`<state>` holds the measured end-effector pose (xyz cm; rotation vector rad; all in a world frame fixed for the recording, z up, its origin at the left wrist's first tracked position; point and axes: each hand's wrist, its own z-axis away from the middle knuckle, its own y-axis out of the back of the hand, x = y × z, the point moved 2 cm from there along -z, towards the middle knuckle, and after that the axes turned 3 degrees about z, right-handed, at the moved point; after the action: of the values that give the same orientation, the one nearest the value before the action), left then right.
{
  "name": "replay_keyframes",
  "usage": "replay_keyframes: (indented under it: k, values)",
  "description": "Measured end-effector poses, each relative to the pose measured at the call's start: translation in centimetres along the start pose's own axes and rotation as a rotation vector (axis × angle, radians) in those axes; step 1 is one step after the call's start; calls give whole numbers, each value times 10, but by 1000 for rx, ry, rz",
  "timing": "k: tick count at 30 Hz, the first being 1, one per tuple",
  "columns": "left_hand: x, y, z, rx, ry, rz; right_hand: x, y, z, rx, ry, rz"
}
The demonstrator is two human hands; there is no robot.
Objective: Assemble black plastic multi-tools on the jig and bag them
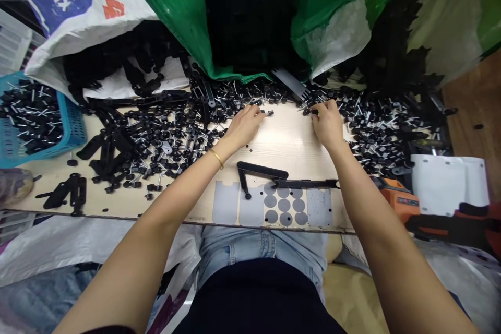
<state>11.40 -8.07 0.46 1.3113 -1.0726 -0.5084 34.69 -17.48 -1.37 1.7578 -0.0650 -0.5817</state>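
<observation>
My left hand (246, 126) reaches to the back of the wooden table, fingertips pinched at a small black-knobbed screw (270, 113). To its right, my right hand (327, 124) has thumb and fingers closed on another black-knobbed screw (314, 111), mostly hidden by the fingers. Both hands are at the near edge of a long heap of black-knobbed screws (238, 95) with silver shanks. A hinged black plastic arm (262, 169) lies bent between my forearms. Beside it, a second black arm (305, 183) reaches toward my right forearm.
Gray rectangular stickers and round dots (284, 204) line the front table edge. An orange power tool (401, 198) lies at right beside white sheets (450, 182). A blue basket (72, 120) of screws stands left. Green sacks (172, 5) and a white sack (90, 26) loom behind.
</observation>
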Motion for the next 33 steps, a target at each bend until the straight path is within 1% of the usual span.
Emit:
replay_keyframes:
  k: [3,5,6,7,9,11,13,15,17,20,22,25,27,28,30,33]
  values:
    - [-4,-11,-13,-11,30,-47,0,19,18,68,-75,-66]
    - [-6,-11,-13,33,50,15,-5,37,43,106,-161,-210]
    - [-6,-8,-9,75,60,75,-10,46,57,79,-202,-318]
    - [-6,-3,-4,128,72,153,-16,53,73,10,-232,-443]
    - [-4,11,16,255,128,356,-32,62,103,-201,-262,-675]
    - [-2,24,43,355,236,602,-47,66,128,-356,-277,-832]
    - [1,30,71,384,362,852,-57,64,143,-419,-298,-924]
    - [5,29,97,367,478,1047,-60,57,149,-437,-325,-968]
    - [8,21,114,344,571,1167,-60,52,148,-439,-341,-963]
    - [10,6,126,349,641,1254,-62,51,143,-443,-300,-850]
    - [11,-1,128,385,643,1270,-69,55,138,-410,-204,-697]
    - [11,-4,129,453,626,1254,-86,61,133,-348,-8,-464]
    - [12,-5,130,479,616,1225,-96,61,130,-355,82,-382]
    - [12,-5,131,486,611,1208,-99,60,129,-361,104,-367]
    - [12,-5,131,488,599,1169,-100,58,129,-352,88,-379]
    - [16,-1,131,472,545,1052,-93,54,132,-338,-34,-496]
